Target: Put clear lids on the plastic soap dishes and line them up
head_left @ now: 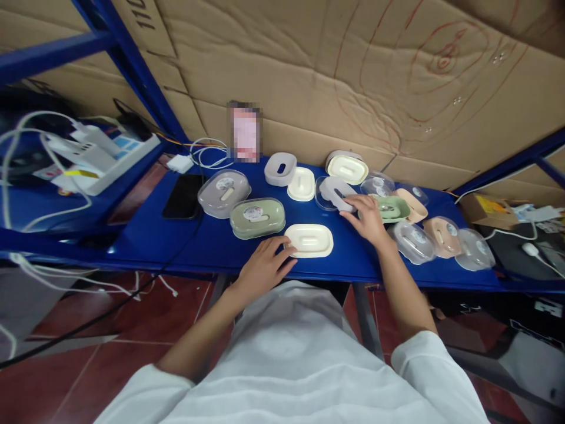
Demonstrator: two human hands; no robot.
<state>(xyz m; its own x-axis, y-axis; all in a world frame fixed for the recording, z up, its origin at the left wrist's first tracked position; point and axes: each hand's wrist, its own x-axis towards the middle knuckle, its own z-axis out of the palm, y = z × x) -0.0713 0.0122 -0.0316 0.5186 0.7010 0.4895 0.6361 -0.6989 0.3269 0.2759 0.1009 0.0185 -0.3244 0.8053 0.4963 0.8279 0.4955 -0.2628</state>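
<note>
On the blue table in front of me lies a cream oval tray-like piece point(309, 240) with a raised bar in its middle. My left hand point(265, 265) is at its left end, fingers apart, fingertips at the rim. My right hand point(367, 219) has its fingers closed on the right edge of a grey oval lid with a slot point(334, 193). This lid is tilted against a clear cover point(324, 195). Right of that hand sits a green oval container point(392, 208). A green box with a clear cover point(258, 218) stands beyond my left hand.
A grey covered box point(224, 193), a grey slotted shell point(281, 169) and cream pieces point(302, 184) point(348, 169) stand along the back. Peach boxes point(442, 237) and clear covers point(474, 249) fill the right. A black phone point(182, 197) and cables lie left; cardboard point(309, 88) rises behind.
</note>
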